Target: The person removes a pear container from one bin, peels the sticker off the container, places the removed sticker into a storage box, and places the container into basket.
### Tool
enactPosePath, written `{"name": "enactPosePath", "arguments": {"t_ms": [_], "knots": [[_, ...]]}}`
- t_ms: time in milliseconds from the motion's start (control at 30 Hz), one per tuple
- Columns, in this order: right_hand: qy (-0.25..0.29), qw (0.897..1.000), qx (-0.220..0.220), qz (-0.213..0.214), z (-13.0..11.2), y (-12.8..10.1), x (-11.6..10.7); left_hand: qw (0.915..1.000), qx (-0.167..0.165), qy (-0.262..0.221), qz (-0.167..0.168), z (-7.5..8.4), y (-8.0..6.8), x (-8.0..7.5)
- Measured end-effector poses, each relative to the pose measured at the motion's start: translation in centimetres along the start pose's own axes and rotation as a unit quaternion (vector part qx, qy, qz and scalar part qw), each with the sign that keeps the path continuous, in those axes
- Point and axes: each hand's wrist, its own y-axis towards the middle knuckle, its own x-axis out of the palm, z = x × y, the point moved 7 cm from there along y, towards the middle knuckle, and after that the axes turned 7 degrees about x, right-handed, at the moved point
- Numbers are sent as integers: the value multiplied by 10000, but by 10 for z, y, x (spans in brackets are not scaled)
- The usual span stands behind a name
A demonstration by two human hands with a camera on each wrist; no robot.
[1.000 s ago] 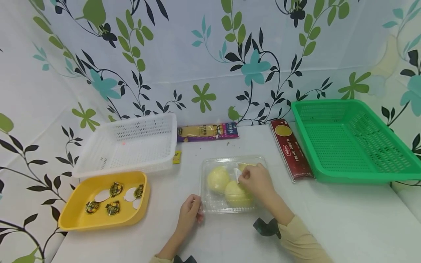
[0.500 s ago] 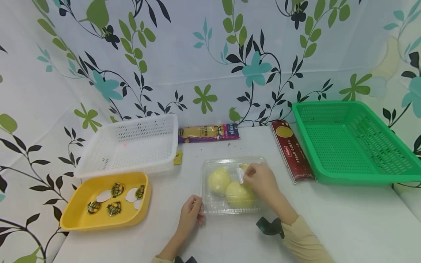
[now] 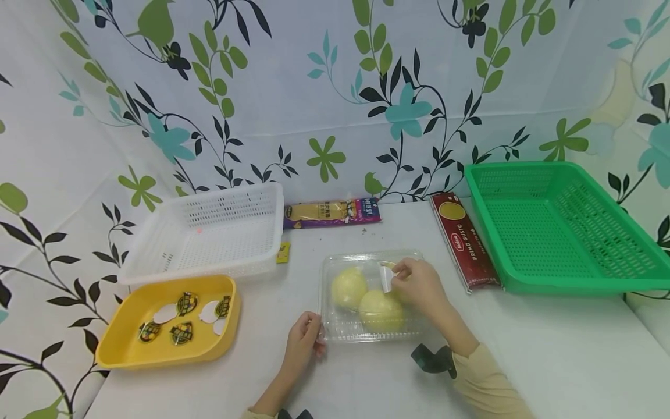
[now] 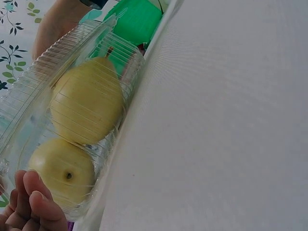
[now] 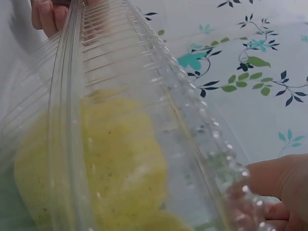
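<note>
A clear plastic clamshell box (image 3: 335,331) lies closed on the table and holds yellow pears (image 3: 349,287); the left wrist view shows two pears (image 4: 86,103) through its ribbed side. My left hand (image 3: 303,336) grips the box's near left corner, its fingers (image 4: 41,190) curled at the rim. Over the lid's right half, my right hand (image 3: 421,288) pinches the edge of a small white label (image 3: 387,278) between thumb and fingers. The right wrist view has this hand (image 5: 288,187) at the lid's far edge, the fingertips partly hidden by the plastic.
A yellow tray (image 3: 112,343) with several round stickers and a white basket (image 3: 230,265) stand left. Behind the box lies a purple-gold packet (image 3: 332,213); a small yellow packet (image 3: 282,252) is near the basket. A red pasta pack (image 3: 464,241) and a green basket (image 3: 581,282) are right.
My right hand has shifted slightly to the right over the lid, and the white label has moved right with it. My left hand stays at the box's corner.
</note>
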Motion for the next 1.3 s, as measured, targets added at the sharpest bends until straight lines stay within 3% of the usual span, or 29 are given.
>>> {"name": "enactPosePath", "arguments": {"t_ms": [267,767,1300], "knots": [[-54,9997,-83,215,3,2,-11,10000,-17,59,5,-5,1,-1],[-182,9993,256,188,17,8,-21,10000,-80,14,8,-5,2,-1],[389,9988,297,84,25,13,-30,9999,-86,70,0,-4,1,-1]]}}
